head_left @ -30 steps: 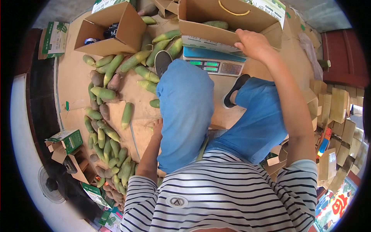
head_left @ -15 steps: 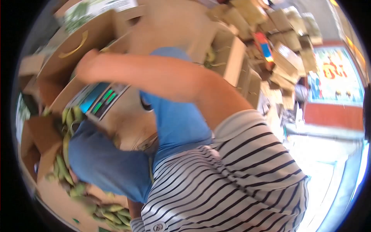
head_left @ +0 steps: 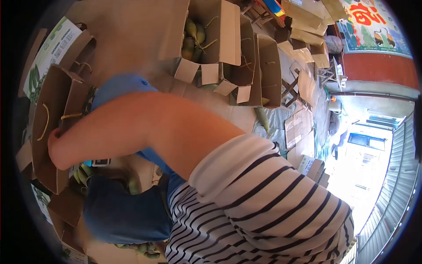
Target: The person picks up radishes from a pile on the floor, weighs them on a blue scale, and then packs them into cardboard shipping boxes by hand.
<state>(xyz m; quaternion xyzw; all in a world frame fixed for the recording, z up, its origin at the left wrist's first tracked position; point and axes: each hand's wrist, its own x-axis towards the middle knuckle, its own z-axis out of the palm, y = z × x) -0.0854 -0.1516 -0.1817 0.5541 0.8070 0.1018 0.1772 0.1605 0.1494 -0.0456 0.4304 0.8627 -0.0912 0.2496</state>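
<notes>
My right hand (head_left: 60,150) is curled at the side of an open cardboard box (head_left: 49,94) at the left, its fingertips mostly hidden against the box. Yellow rope handles (head_left: 46,122) show on the box walls. Just to the right of that hand, below my forearm, a bit of a scale with a lit display (head_left: 100,163) is visible. Beside it lie some green, elongated produce (head_left: 81,175). My left hand is out of sight.
Open boxes (head_left: 228,33) stand at the top centre, one holding green produce (head_left: 193,33). My bent leg in dark trousers (head_left: 127,211) is low on the left. More cartons (head_left: 307,17) are stacked at upper right, near a painted sign (head_left: 373,24).
The view has turned and shifted. The box at my right hand now stands farther left, off the scale, and my forearm covers most of the scale. More open boxes show at the top.
</notes>
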